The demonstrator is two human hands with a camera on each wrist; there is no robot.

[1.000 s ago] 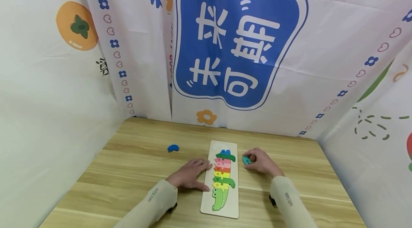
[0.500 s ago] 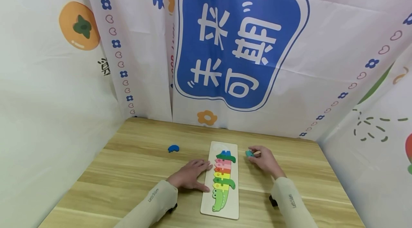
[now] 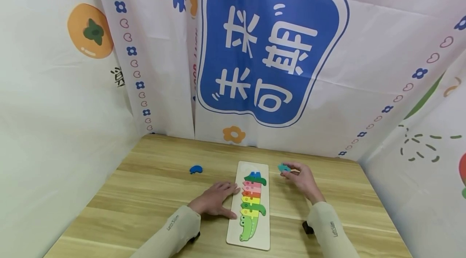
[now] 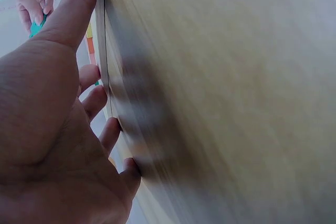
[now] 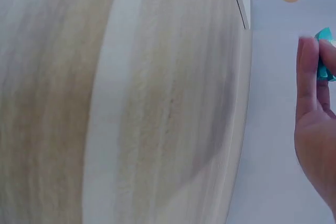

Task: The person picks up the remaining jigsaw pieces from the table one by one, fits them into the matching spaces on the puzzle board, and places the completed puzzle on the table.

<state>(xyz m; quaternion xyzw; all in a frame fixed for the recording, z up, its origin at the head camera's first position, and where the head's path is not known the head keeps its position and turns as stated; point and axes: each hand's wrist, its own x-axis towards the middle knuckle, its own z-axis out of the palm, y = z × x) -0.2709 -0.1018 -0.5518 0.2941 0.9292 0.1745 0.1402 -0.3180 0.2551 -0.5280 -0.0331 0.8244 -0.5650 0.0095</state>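
A wooden crocodile puzzle board [image 3: 235,231] lies lengthwise on the table, most of its coloured pieces set in a column from the green head [image 3: 248,227] up to a blue piece [image 3: 256,174]. At its far end a pale recess shows. My left hand [image 3: 215,200] rests along the board's left edge with thumb and fingers spread, fingertips touching the edge in the left wrist view. Right of the board, my right hand [image 3: 301,178] pinches a teal puzzle piece [image 3: 283,168] between thumb and fingers, raised above the table. The right wrist view shows this teal piece [image 5: 324,56] partly hidden by fingers.
A loose blue puzzle piece [image 3: 196,169] lies on the wooden table [image 3: 153,177] left of the board's far end. Behind the table's back edge hangs a printed cloth [image 3: 174,88], with white cloth walls at both sides.
My right hand has turned the teal piece over and lifted it slightly, moving it a little away from the board. My left hand stays on the board's edge.
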